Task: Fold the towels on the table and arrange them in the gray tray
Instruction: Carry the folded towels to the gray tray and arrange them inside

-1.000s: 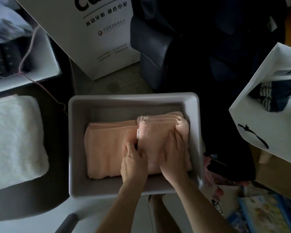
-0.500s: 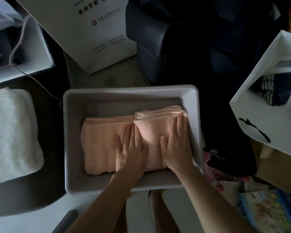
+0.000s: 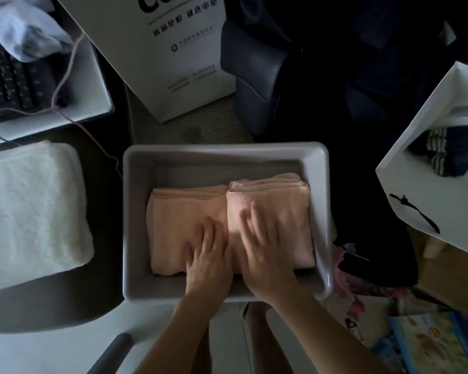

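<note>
A gray tray (image 3: pixel 135 238) sits in the middle of the view. Two folded peach towels lie side by side inside it: the left peach towel (image 3: pixel 173 225) and the right peach towel (image 3: pixel 289 203), which sits slightly higher. My left hand (image 3: pixel 207 255) rests flat, fingers spread, on the left towel near the seam between them. Flat on the right towel lies my right hand (image 3: pixel 265 249), its fingers also apart. Neither hand grips anything. A folded white towel (image 3: pixel 30 214) lies to the left of the tray.
A keyboard (image 3: pixel 8 85) with a pink cable is at the back left. A white printed box (image 3: pixel 173 49) stands behind the tray. A white paper bag (image 3: pixel 438 201) with a dark striped garment is at the right. Books lie at the bottom right.
Both hands went from gripping the right towel's edge to lying flat, then slid back toward the tray's near edge.
</note>
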The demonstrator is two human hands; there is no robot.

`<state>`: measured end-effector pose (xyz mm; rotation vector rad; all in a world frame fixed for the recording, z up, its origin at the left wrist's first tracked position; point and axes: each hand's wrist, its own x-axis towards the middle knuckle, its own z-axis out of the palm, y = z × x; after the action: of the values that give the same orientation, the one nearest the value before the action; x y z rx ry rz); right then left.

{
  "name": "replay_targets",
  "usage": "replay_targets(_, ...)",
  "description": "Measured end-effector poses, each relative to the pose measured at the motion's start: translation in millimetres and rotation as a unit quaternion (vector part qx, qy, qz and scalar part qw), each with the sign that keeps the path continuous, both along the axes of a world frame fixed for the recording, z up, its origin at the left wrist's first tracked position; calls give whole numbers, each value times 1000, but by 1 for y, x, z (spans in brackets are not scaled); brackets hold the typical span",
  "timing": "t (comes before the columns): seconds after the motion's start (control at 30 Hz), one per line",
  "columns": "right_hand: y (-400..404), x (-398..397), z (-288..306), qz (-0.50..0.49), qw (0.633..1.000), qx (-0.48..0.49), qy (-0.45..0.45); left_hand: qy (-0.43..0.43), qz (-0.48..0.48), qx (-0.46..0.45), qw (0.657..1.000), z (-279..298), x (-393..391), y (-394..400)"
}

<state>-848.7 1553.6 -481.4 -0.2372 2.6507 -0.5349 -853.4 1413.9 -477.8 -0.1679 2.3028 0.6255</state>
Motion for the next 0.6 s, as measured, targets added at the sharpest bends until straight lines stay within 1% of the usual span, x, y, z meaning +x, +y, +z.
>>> replay_targets(0.07,-3,-5,-14,25,998,46,-39,-44,-70,-51,995,-10,-8,-7)
replay_targets(0.13,-8,-15,-29,15,994,78,-79,-62,-101,-91,989,-18,-16,-16)
replay_targets(0.23,-19,-27,-43,-8,985,84,-153,-85,-100,-116,984,-19,-19,-24)
replay_targets(0.3,-19,-31,-40,-2,980,77,-181,-84,-85,-115,986,-12,-21,-19)
replay_targets(0.37,-11,-31,-30,12,986,37,-161,-59,-46,-80,994,-2,-23,-11)
replay_targets(0.43,2,-26,-16,6,994,7,-109,19,-46,-43,998,7,-19,-3)
replay_targets(0.5,17,-12,-6,-57,995,45,-66,98,-109,-28,989,11,-10,4)
replay_targets(0.53,24,-5,-2,-101,990,78,-61,112,-140,-26,983,10,-5,7)
replay_targets(0.57,29,1,1,-133,984,95,-71,108,-159,-32,981,8,-1,10)
replay_targets(0.6,32,5,1,-146,981,94,-89,92,-169,-45,980,6,1,12)
